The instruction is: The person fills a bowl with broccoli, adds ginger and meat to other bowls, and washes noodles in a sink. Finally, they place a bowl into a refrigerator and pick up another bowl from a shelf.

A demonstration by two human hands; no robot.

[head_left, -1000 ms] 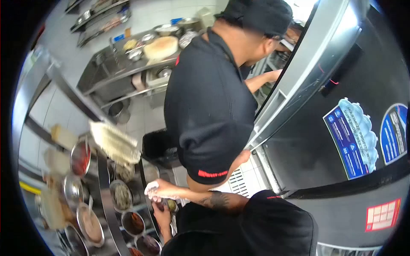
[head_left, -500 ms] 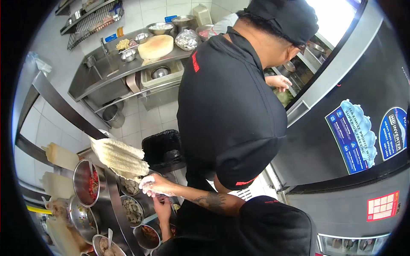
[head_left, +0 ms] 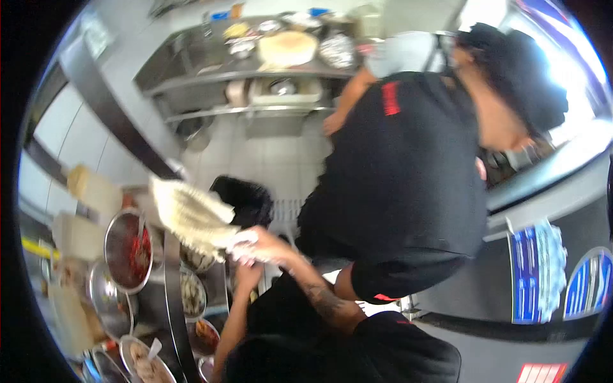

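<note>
At your right hand (head_left: 255, 246): fingers clamped on 1 pale cloth bundle (head_left: 191, 217), raised above the metal containers (head_left: 124, 252). Left hand (head_left: 246, 277) beneath; grip unreadable. Since 0.5 s ago, bundle unmoved, co-worker (head_left: 408, 191) turned away from the fridge. Picture blurred.

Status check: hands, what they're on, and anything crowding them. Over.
Right hand gripping the pale ridged stack of wrappers. Left hand lower beside the round steel tubs, grip unclear. Co-worker in black shirt close alongside.
</note>
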